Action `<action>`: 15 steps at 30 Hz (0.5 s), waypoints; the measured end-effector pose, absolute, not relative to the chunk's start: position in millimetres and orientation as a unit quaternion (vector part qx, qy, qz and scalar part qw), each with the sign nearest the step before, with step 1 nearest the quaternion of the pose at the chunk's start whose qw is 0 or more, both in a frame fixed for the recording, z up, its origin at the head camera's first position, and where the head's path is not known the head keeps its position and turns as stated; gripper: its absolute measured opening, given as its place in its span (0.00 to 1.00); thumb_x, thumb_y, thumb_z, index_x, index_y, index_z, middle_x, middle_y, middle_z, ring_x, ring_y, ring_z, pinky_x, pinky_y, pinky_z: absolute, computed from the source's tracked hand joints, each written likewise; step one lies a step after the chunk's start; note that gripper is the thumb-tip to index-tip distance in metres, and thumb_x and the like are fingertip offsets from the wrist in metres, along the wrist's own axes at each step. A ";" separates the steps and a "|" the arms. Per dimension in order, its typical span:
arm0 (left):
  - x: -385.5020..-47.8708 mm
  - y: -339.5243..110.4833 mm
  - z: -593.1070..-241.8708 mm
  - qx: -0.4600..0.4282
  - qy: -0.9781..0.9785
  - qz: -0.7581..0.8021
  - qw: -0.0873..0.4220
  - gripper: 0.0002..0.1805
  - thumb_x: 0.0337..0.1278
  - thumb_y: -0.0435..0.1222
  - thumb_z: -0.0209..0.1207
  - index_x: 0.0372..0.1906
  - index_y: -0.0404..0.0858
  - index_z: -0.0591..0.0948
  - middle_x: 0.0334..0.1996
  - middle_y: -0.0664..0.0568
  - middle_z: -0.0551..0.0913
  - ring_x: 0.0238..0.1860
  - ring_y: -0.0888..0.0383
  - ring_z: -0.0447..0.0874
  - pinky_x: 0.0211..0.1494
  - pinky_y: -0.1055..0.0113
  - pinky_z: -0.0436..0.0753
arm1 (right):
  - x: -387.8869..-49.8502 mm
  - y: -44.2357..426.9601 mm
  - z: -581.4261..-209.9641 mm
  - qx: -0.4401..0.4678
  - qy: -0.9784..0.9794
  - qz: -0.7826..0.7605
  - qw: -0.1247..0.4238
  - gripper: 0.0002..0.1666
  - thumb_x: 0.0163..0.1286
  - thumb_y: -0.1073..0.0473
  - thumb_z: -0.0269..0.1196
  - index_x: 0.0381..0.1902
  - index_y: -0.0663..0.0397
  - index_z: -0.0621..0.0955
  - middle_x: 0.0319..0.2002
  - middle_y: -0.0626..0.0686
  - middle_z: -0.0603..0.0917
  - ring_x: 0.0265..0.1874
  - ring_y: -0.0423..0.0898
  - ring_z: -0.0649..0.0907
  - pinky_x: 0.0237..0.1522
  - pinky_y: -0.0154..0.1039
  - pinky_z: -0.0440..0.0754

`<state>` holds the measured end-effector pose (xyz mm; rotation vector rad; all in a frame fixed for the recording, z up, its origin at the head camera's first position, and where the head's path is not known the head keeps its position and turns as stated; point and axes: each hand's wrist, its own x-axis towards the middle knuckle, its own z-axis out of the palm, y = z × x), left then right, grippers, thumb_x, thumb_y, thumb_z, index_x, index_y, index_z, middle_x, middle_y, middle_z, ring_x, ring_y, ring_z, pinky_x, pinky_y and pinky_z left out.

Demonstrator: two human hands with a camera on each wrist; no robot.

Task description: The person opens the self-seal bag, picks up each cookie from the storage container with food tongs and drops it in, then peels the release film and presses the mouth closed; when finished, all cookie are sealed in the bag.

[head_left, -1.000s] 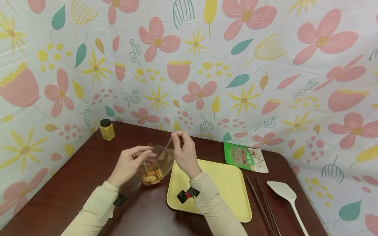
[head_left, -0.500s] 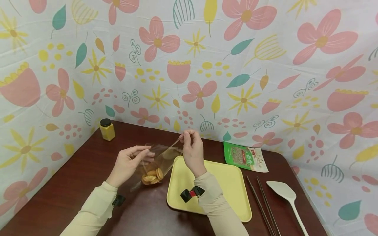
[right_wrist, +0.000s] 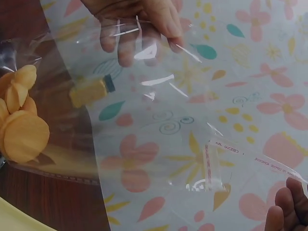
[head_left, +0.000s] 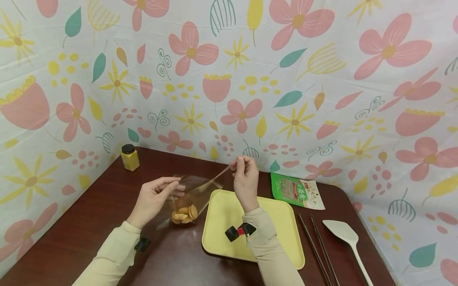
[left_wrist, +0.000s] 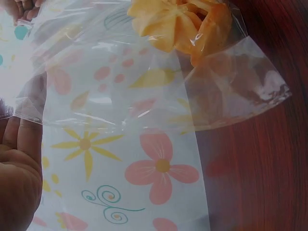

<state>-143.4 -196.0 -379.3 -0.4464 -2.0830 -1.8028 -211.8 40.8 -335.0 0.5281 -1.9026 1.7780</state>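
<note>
A clear plastic bag [head_left: 198,186] hangs above the table, several round golden crackers [head_left: 185,214] gathered at its bottom. My left hand [head_left: 152,200] pinches the bag's upper left side between thumb and fingers; in the right wrist view its fingers [right_wrist: 126,54] show through the film. Away to the right, my right hand [head_left: 247,184] pinches the end of a thin printed strip [right_wrist: 269,162]. That strip runs taut from the bag's mouth, its other end still along the bag's edge. In the left wrist view the crackers [left_wrist: 178,24] press against the film.
A yellow tray [head_left: 222,222] lies under my right forearm. Right of it are a green-and-white seasoning pouch [head_left: 297,190], dark metal chopsticks [head_left: 318,250] and a white spatula [head_left: 345,234]. A yellow jar [head_left: 130,158] with a black lid stands back left. Flowered cloth lines the walls.
My right hand has moved steadily right, drawing the strip out from the bag's mouth so a longer length shows. My left hand and the bag have barely shifted.
</note>
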 end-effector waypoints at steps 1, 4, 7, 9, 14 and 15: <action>-143.7 -196.2 -380.1 -0.158 -0.734 -0.637 0.175 0.10 0.67 0.28 0.56 0.48 0.28 0.82 0.37 0.36 0.86 0.34 0.41 0.87 0.33 0.57 0.84 | -212.5 41.9 -335.3 0.190 -0.694 0.651 0.241 0.13 0.78 0.67 0.47 0.43 0.79 0.70 0.36 0.73 0.78 0.36 0.66 0.78 0.34 0.43 0.79; -145.6 -197.4 -384.4 -0.165 -0.731 -0.637 0.181 0.10 0.67 0.27 0.56 0.48 0.28 0.82 0.37 0.36 0.86 0.34 0.41 0.87 0.32 0.56 0.84 | -214.3 45.4 -335.8 0.183 -0.692 0.654 0.246 0.13 0.78 0.67 0.47 0.43 0.79 0.70 0.36 0.72 0.78 0.36 0.66 0.78 0.34 0.40 0.79; -150.4 -200.3 -392.5 -0.165 -0.728 -0.640 0.184 0.10 0.67 0.28 0.56 0.49 0.30 0.83 0.37 0.38 0.87 0.34 0.44 0.87 0.32 0.56 0.84 | -216.0 48.9 -335.2 0.175 -0.688 0.659 0.247 0.14 0.78 0.67 0.47 0.43 0.79 0.70 0.37 0.72 0.78 0.36 0.65 0.78 0.34 0.38 0.79; -153.7 -202.3 -398.2 -0.163 -0.727 -0.641 0.184 0.10 0.68 0.30 0.56 0.49 0.32 0.83 0.37 0.40 0.87 0.34 0.46 0.88 0.33 0.57 0.84 | -217.2 51.2 -334.8 0.169 -0.685 0.664 0.249 0.14 0.78 0.67 0.47 0.44 0.80 0.69 0.37 0.72 0.78 0.37 0.65 0.78 0.34 0.37 0.78; -157.4 -205.3 -404.9 -0.168 -0.718 -0.650 0.185 0.11 0.68 0.32 0.57 0.50 0.34 0.83 0.38 0.41 0.87 0.34 0.48 0.88 0.36 0.59 0.85 | -219.5 57.9 -334.1 0.156 -0.680 0.672 0.248 0.15 0.79 0.66 0.46 0.45 0.80 0.69 0.38 0.73 0.77 0.37 0.64 0.78 0.33 0.33 0.77; -157.4 -205.6 -405.0 -0.170 -0.715 -0.653 0.185 0.11 0.68 0.32 0.57 0.50 0.33 0.83 0.38 0.41 0.87 0.34 0.47 0.88 0.36 0.58 0.85 | -219.7 59.2 -333.8 0.154 -0.678 0.674 0.249 0.15 0.79 0.65 0.46 0.45 0.79 0.69 0.38 0.72 0.77 0.37 0.64 0.77 0.33 0.32 0.77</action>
